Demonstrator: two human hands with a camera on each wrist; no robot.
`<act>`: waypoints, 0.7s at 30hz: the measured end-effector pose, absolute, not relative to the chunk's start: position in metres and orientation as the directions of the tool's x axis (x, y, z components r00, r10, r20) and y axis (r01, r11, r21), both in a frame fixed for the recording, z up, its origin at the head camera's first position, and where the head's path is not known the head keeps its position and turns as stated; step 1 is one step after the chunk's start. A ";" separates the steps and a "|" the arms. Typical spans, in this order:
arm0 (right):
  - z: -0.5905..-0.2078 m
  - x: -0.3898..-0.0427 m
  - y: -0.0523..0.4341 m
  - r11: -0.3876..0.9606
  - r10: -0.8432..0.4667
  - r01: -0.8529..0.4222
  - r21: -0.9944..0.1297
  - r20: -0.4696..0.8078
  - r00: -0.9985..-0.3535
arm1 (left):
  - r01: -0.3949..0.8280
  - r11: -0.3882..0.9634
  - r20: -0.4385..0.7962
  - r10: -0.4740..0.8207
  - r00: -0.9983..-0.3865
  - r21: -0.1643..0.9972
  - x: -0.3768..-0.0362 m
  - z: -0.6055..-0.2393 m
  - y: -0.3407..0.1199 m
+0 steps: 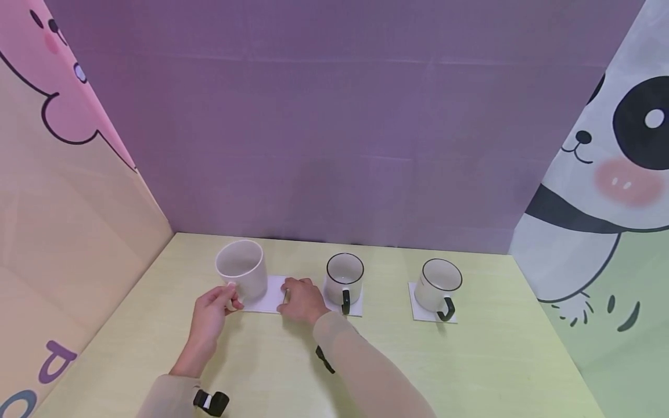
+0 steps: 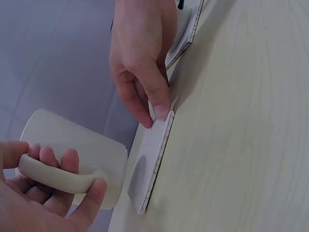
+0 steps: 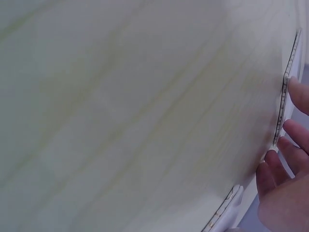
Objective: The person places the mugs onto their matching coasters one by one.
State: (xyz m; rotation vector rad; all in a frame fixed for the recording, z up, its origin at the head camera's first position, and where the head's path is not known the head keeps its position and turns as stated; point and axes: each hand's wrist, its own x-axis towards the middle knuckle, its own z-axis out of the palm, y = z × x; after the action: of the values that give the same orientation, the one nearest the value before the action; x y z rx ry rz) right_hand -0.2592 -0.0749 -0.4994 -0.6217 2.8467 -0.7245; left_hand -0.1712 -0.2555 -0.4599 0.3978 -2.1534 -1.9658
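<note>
A plain white mug (image 1: 245, 273) is gripped at its handle (image 2: 58, 176) by my left hand (image 1: 211, 310), fingers and thumb curled round it. The mug hangs close over the left part of a white square coaster (image 1: 273, 295), and its shadow falls on the coaster in the left wrist view. My right hand (image 1: 304, 302) holds that coaster at its right edge. Its thumb (image 2: 158, 99) lies at the near corner and its other fingers sit along the side. In the right wrist view the coaster's edge (image 3: 281, 108) shows beside these fingers.
Right of my right hand, a black-rimmed white mug (image 1: 345, 278) with a black handle stands on another coaster (image 1: 357, 307). Farther right, a similar mug (image 1: 439, 284) stands on its own coaster (image 1: 423, 313). A purple cloth wall (image 1: 334, 128) rises behind the pale wooden table (image 1: 496, 348).
</note>
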 end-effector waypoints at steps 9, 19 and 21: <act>-0.502 -0.262 -0.075 0.794 -0.423 -0.353 -0.496 -0.032 -0.906 | -0.062 0.068 -0.037 -0.327 -0.944 0.996 -0.178 -0.463 -0.247; -0.501 -0.262 -0.074 0.785 -0.435 -0.373 -0.494 -0.011 -0.900 | -0.076 0.072 -0.051 -0.306 -0.951 0.994 -0.183 -0.469 -0.238; -0.502 -0.262 -0.074 0.784 -0.439 -0.378 -0.493 -0.009 -0.899 | -0.083 0.082 -0.054 -0.306 -0.951 0.993 -0.183 -0.471 -0.238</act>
State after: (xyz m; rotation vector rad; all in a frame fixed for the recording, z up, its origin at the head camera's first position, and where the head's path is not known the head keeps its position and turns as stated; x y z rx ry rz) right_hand -0.2622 -0.0744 -0.5020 -0.6548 2.8500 -0.7474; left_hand -0.1831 -0.2377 -0.4707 0.3971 -2.1811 -1.9822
